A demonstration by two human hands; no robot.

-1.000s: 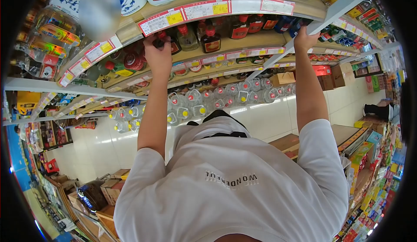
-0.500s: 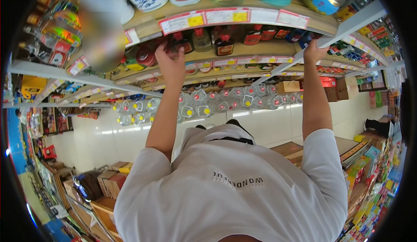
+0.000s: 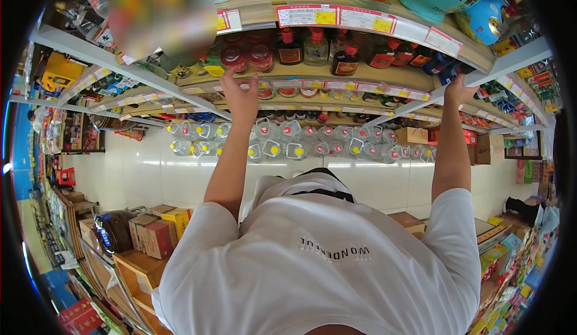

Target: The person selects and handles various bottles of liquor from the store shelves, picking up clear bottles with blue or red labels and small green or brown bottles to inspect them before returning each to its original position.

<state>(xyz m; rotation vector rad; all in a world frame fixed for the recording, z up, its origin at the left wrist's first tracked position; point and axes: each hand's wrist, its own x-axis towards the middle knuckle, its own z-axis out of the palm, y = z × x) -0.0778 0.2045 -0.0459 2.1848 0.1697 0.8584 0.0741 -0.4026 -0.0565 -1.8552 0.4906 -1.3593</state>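
My left hand (image 3: 239,97) is raised to the shelf edge (image 3: 312,83), its fingers spread loose and gripping nothing, with the fingertips just under a red-capped bottle (image 3: 262,55) that stands upright in the row on that shelf beside a dark bottle with a red label (image 3: 290,47). My right hand (image 3: 460,89) is up at the far end, fingers curled around the white shelf upright (image 3: 511,60) near the blue bottles (image 3: 437,64). Below my arms, clear jugs (image 3: 288,142) with yellow and red caps line a lower shelf.
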